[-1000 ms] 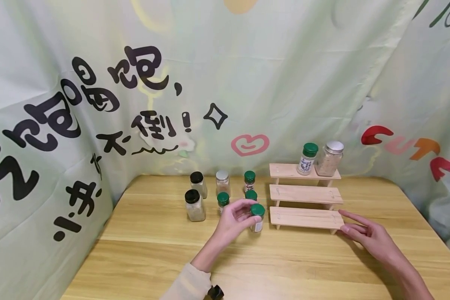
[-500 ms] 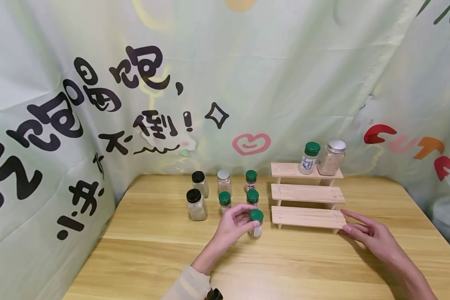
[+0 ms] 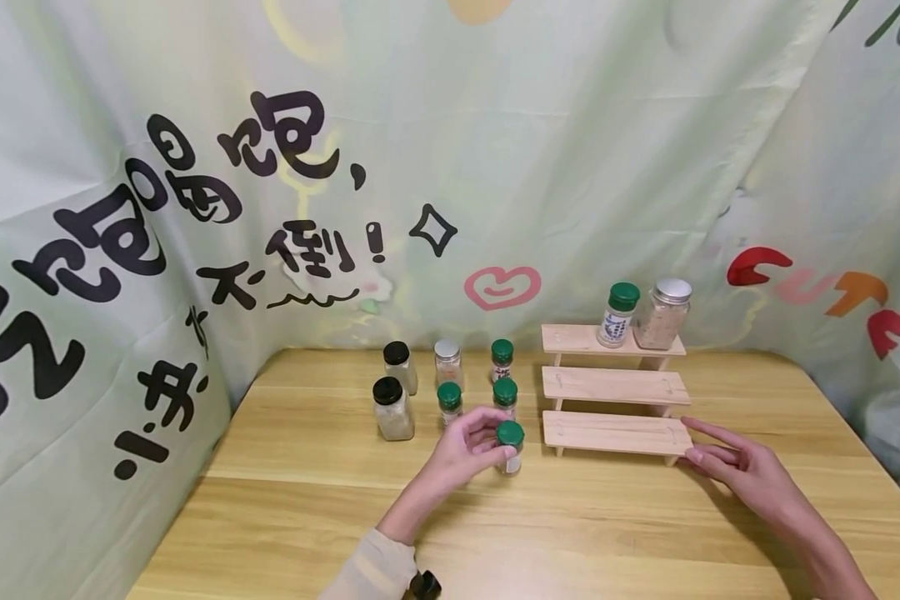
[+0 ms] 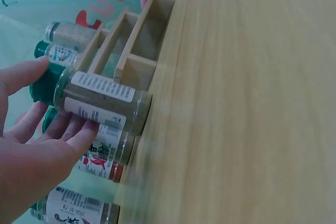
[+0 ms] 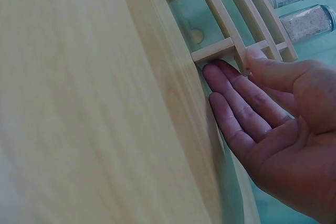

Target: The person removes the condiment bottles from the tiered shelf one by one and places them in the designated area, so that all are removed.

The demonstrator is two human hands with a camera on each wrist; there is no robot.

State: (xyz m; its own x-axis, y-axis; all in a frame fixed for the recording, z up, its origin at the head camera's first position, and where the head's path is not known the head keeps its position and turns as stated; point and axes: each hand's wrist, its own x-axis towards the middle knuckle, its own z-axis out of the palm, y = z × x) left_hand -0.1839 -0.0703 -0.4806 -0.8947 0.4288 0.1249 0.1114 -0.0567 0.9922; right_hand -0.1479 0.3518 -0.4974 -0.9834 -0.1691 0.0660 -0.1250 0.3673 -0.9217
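Note:
My left hand [image 3: 461, 454] holds a green-capped spice jar [image 4: 105, 100] upright in front of the other jars, thumb and fingers around its cap and upper body. The jar has white barcode labels and brownish contents. To its right stands a three-step wooden shelf [image 3: 611, 435]. At that shelf's right end is my right hand [image 3: 742, 475], its fingers fairly straight. In the right wrist view its thumb [image 5: 257, 56] touches the lowest step's end, with the fingertips right beside the leg. On the top step are a green-capped jar [image 3: 617, 317] and a larger silver-lidded jar [image 3: 663, 315].
Behind and left of my left hand stand two black-lidded jars [image 3: 394, 417], a silver-lidded jar [image 3: 447, 367] and several green-capped jars [image 3: 502, 360]. All stand on a wooden table [image 3: 570, 533]. A printed curtain [image 3: 585, 167] hangs close behind.
My left hand has brought the green-capped jar slightly toward me, uncovering more of the jar behind it. My right hand has stayed at the shelf's end.

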